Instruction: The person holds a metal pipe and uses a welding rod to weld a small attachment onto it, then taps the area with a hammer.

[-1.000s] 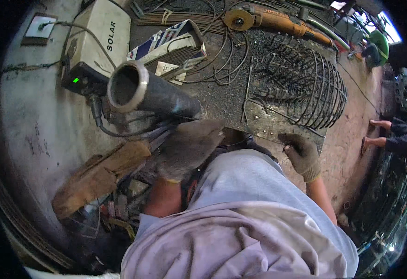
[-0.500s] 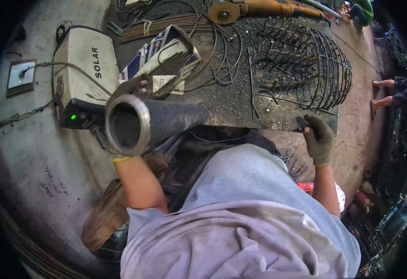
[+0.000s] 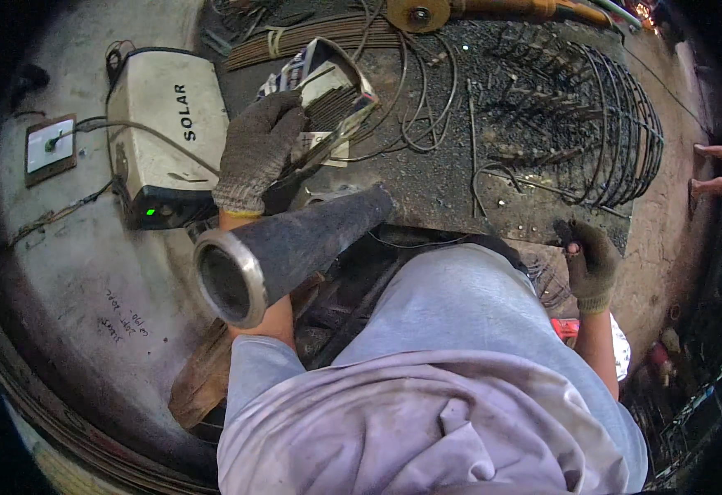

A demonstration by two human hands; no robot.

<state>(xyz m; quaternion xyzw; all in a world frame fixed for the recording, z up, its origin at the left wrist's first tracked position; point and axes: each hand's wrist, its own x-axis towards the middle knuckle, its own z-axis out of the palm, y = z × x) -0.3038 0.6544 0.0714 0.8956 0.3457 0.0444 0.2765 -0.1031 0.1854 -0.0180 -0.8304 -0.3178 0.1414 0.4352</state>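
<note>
My left hand [image 3: 264, 144], in a dark knit glove, reaches to an open cardboard box [image 3: 359, 87] of thin welding rods [image 3: 328, 106]. Its fingers are bent at the box; what they grip, if anything, is hidden. A heavy grey metal pipe [image 3: 320, 239], wider at its near, bright-rimmed end, extends from the table edge over my left forearm. At the right, my gloved right hand [image 3: 594, 260] is closed beside the table's front corner. A small dark piece shows at its fingers, too indistinct to name.
A white machine [image 3: 171, 115] with a green display stands left of the box. Behind lie a bundle of thin rods [image 3: 311, 41] and an orange angle grinder [image 3: 509, 8]. A curved metal-bar cage [image 3: 625, 124] occupies the table's right side. Cables loop across the gritty tabletop [image 3: 427, 186].
My left hand has come out from behind the pipe and moved forward to the rod box. The pipe's near end sits lower in view. My right hand remains closed near the table corner.
</note>
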